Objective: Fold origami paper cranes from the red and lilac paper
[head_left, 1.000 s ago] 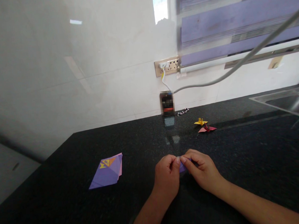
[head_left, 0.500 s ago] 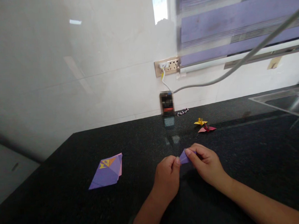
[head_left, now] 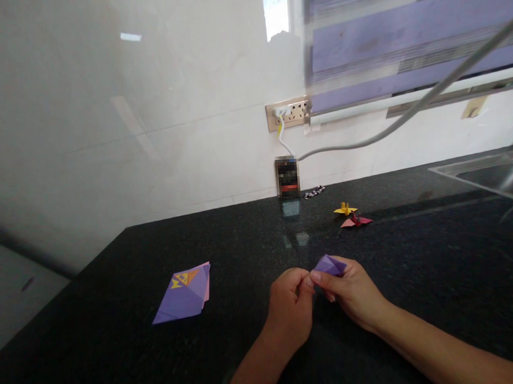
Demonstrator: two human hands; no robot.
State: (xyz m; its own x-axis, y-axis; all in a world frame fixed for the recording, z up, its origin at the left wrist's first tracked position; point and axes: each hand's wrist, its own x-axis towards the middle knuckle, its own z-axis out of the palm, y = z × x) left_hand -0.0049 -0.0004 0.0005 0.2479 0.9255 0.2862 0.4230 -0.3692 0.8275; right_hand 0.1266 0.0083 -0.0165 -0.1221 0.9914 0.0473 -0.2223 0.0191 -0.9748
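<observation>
We held the small folded purple paper (head_left: 329, 264) just above the counter (head_left: 250, 238), in front of us. Our right hand (head_left: 353, 290) grasped it, thumb on top and fingers beneath. Our left hand (head_left: 290, 303) had thumb and forefinger pinched at its left corner, right against the other thumb; the corner itself was hidden by the fingertips. Well to the left, a purple sheet (head_left: 180, 301) with a yellow and orange print lay over a pink sheet (head_left: 207, 292). Beyond our hands, toward the right, sat a yellow crane (head_left: 345, 210) and, just in front of it, a red crane (head_left: 358, 221). By the wall (head_left: 193, 155) we saw a dark box (head_left: 287, 177), its face pixelated, beside some beads (head_left: 314, 192). A socket (head_left: 288, 114) was above the box, and a sink (head_left: 450, 173) lay at far right.
</observation>
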